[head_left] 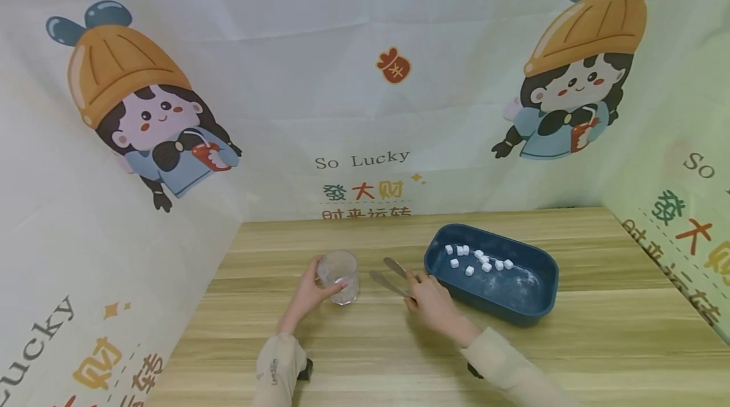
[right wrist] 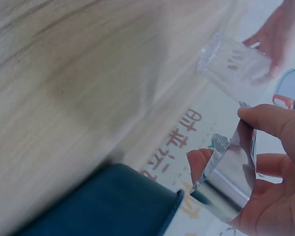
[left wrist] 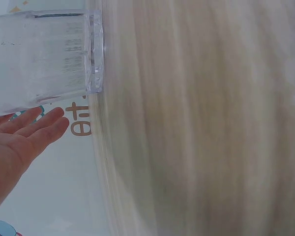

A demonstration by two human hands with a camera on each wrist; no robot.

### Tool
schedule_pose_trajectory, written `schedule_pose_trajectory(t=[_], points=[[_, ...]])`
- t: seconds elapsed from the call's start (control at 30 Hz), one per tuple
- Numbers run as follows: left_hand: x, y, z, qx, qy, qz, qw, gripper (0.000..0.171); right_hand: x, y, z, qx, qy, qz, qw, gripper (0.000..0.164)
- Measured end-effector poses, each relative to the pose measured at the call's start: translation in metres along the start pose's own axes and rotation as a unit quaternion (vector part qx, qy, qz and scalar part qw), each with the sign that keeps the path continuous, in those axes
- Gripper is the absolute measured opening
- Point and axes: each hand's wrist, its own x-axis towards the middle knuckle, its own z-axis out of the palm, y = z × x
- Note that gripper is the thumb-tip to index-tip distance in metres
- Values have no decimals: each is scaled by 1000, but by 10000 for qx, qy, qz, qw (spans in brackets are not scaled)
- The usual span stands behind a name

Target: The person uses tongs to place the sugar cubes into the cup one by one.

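A clear drinking glass (head_left: 344, 267) stands upright, its thick base (left wrist: 95, 54) close to the tabletop. My left hand (head_left: 310, 293) holds it from the left, thumb across its near side. In the left wrist view, the fingers (left wrist: 44, 129) lie along the glass wall. Metal tongs (right wrist: 231, 182) are gripped in my right hand (head_left: 433, 302), between thumb and fingers. Their two arms (head_left: 390, 283) point left toward the glass, spread apart with nothing between the tips. Beside the right hand, a dark blue tray (head_left: 530, 313) contains several small white cubes (head_left: 486, 267).
The wood-grain table (head_left: 365, 362) carries the glass and the tray. Behind it and along both sides hangs a pale printed cloth (head_left: 319, 77) with cartoon figures and lettering. The tray's raised rim stands right of the tongs.
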Motion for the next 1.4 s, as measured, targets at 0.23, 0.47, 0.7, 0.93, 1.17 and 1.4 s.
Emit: schedule_pose_trajectory(t=[0.23,0.47,0.7,0.93,1.17,1.4], points=[[2,-6,0,21,60,8,10000,80,-4,3,-19,95,79,43,9999,47],[3,-3,0,-73,19,-70,9999,80,-8,13,-40,274,-85,251,9993,52],[4,-4,0,-71,-36,-114,9999,81,-13,28,-54,151,193,154,9996,51],[2,-4,0,-108,-10,-91,9999,82,-18,38,-65,-45,537,-13,9985,52],[2,-4,-1,-104,-2,-73,9999,81,-21,46,-76,-307,790,-142,9963,51],[2,-4,-1,11,-4,-105,9999,81,-27,49,-88,-487,968,-266,9938,51]])
